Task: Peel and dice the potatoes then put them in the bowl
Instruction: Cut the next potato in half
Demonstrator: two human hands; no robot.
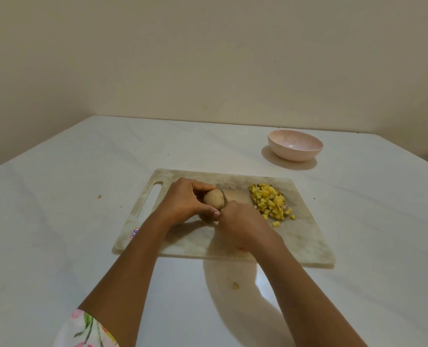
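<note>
Some of the job is done and a good part is left. A pile of small yellow potato cubes (270,202) sits on the right side of the pale, marbled plastic cutting board (308,236), so at least one potato has been cut up. A few cubes have darker edges, which may be bits of skin, but they are too small to tell. None of the cubes are in the round pink bowl (295,155) yet. It stands on the white table (58,196), well behind the board on the right, and no potato shows inside it. One whole light-brown potato (214,197) lies near the middle of the board. It is smooth and egg-shaped, with all the skin that can be seen still on it. The left hand (185,200) curls over it, thumb at the front and fingers at the back, holding it steady. The right hand (243,224) is closed into a fist just beside it, around the hidden handle of a small metal knife (221,192). The thin blade sticks out and touches the right end of the potato. It looks like peeling or cutting is only starting. After that come dicing it and moving all the cubes into the bowl. Two tiny potato scraps (236,286) lie on the table.
</note>
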